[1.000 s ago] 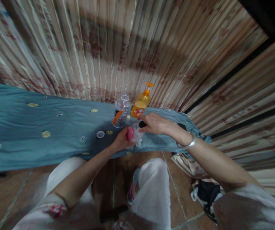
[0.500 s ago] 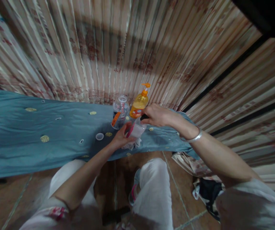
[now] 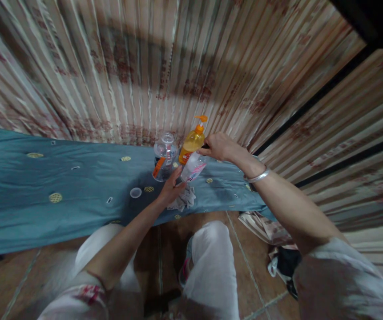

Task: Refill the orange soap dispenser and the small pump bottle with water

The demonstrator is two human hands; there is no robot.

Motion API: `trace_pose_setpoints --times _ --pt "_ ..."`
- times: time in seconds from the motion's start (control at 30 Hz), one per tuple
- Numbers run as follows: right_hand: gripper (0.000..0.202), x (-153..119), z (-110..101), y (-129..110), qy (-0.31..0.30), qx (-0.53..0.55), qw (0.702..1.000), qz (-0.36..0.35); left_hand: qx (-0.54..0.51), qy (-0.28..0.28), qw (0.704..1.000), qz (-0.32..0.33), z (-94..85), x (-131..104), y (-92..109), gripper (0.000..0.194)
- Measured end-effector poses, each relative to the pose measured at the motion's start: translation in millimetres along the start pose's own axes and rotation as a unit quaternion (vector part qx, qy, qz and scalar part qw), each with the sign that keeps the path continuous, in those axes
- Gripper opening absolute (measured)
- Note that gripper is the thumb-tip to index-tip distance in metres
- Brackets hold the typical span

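A clear plastic bottle with pink markings (image 3: 195,169) is tilted between my two hands above the cloth. My left hand (image 3: 171,186) grips its lower left side, thumb and fingers on either side of the base. At the bottle's dark top, my right hand (image 3: 218,146) has its fingers closed; they hide most of that top. Just behind stands an orange pump bottle of yellow liquid (image 3: 191,144). To its left is an uncapped clear bottle with an orange label (image 3: 165,155). A crumpled greyish rag (image 3: 183,199) lies below my left hand.
A small round whitish lid (image 3: 135,193) lies on the teal patterned cloth (image 3: 87,186) left of my hands. Pleated curtains (image 3: 138,80) hang right behind it. Dark bars (image 3: 314,95) cross at the right. My knees and the tiled floor (image 3: 251,266) are below.
The bottle in my hands has turned, so its pink marking faces me now, and it has moved slightly up and right. My right hand has risen a little with it.
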State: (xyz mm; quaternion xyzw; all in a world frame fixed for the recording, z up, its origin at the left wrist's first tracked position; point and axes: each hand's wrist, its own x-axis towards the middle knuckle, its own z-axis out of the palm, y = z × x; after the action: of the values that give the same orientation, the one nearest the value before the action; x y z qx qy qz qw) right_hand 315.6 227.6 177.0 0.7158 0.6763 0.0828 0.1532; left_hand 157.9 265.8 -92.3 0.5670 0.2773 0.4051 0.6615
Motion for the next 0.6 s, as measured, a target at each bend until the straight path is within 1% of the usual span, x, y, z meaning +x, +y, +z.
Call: trace_pose_setpoints --times 0.2,0.37,0.6 --pt "0.050 22.5 22.7 3.4 0.007 0.012 1.000 0.020 0.010 -0.040 0.999 0.019 8.7 11.1 -13.4 0.084" --pt "0.050 34.7 32.8 5.1 0.001 0.023 0.999 0.028 0.012 -0.037 0.999 0.022 15.2 22.6 -22.2 0.088" --pt "0.052 52.2 41.5 6.5 0.003 0.035 0.999 0.038 0.029 -0.028 0.999 0.017 14.4 38.3 -30.8 0.087"
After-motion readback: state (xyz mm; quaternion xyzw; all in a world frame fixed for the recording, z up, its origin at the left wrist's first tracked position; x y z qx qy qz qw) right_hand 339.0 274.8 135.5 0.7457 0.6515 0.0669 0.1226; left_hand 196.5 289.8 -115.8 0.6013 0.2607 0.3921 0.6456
